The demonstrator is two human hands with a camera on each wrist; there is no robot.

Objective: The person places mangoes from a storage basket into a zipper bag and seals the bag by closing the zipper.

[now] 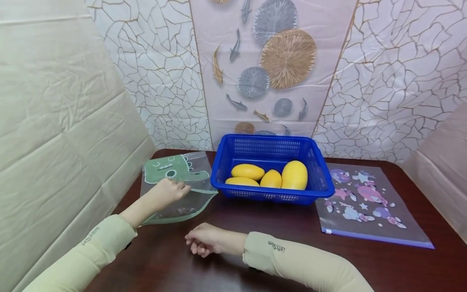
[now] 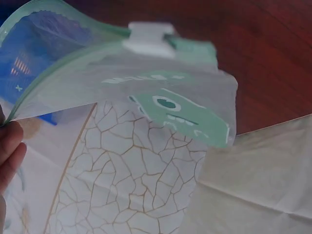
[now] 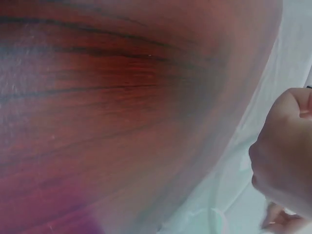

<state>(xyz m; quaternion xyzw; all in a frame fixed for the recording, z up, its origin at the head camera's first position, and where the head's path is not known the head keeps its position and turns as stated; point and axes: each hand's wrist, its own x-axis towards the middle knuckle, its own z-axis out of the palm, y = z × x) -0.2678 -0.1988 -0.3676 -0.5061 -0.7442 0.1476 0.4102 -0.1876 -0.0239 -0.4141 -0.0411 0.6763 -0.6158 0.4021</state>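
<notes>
A clear zip bag [image 1: 176, 170] with a green cartoon creature lies at the left of the table, its green-edged mouth spread apart. My left hand [image 1: 166, 193] pinches the rim of this bag; in the left wrist view the fingers [image 2: 10, 146] hold the edge, and a white slider [image 2: 150, 38] sits on the zip. Over the table just in front of the bag, my right hand [image 1: 205, 240] hangs with loosely curled fingers and nothing in it. A blue basket [image 1: 271, 196] stands behind, holding several yellow mangoes [image 1: 294, 175].
To the right of the basket, a second zip bag [image 1: 365, 202] with pink and purple cartoon prints lies flat, partly under the basket's edge. The dark wooden table [image 1: 164, 259] meets a cream cloth wall [image 1: 73, 121] at the left and a patterned cloth behind.
</notes>
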